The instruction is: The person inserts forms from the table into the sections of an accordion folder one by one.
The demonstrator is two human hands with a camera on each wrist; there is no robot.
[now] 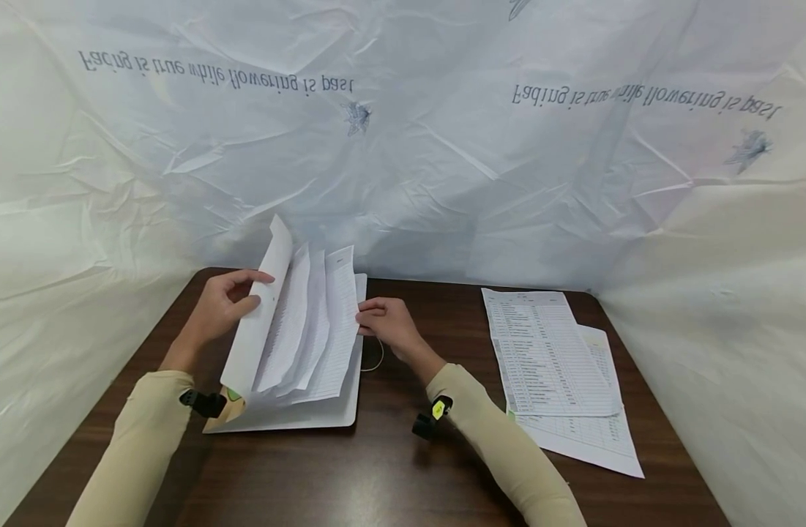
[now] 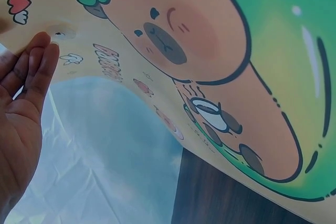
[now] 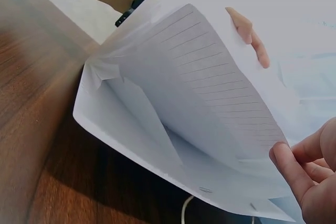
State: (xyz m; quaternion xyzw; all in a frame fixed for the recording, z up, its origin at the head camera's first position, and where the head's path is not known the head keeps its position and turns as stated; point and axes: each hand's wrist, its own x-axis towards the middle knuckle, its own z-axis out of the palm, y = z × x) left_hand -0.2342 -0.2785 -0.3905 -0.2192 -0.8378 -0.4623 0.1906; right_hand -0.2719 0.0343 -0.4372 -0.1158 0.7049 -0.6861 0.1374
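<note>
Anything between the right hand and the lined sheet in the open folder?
Nothing visible. The right hand pinches the lined sheet directly by its edge. The folder cover is raised on the sheet's other side, in the left hand.

1. The left wrist view's left edge cuts off your left hand [image 2: 21, 129].
2. Its top and right edges crop your tan cartoon-printed cover [image 2: 210, 30].
3. In the head view, print on your white lined paper sheets [image 1: 340, 322] is illegibly small.
4. An upper printed white sheet [image 1: 541, 351] partly hides a lower white sheet [image 1: 587, 433].
</note>
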